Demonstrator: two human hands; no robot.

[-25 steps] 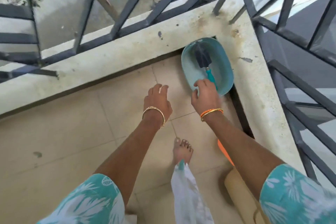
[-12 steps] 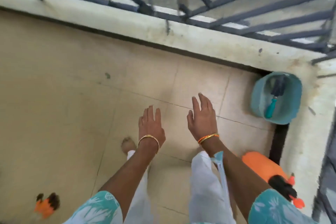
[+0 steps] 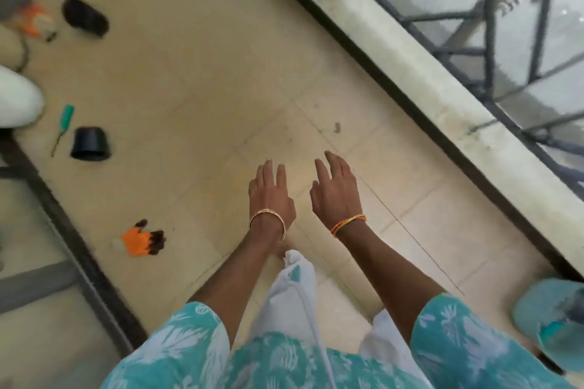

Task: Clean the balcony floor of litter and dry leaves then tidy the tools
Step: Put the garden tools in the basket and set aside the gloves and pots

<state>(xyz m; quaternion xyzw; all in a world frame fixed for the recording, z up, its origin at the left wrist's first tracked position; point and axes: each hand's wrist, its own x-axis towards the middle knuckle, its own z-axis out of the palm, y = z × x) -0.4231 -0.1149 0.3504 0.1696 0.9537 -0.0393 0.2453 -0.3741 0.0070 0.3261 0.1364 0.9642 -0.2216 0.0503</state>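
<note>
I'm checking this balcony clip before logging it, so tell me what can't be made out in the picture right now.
All in the head view:
- Teal tub: cut off by the right edge; its contents are blurred.
- White object: cut off by the left edge, unidentifiable.
- Orange item at top left: motion blur hides what it is.
- Feet: mostly hidden by the white trousers.
- Floor speck: too small to tell leaf from stain.

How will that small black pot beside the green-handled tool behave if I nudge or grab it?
The black pot looks like thin plastic, so probably light and fairly stiff. It lies on its side on the smooth floor tiles, so a nudge would likely roll it in a curve, given its taper. The green-handled tool lies close by and may get bumped.
</note>
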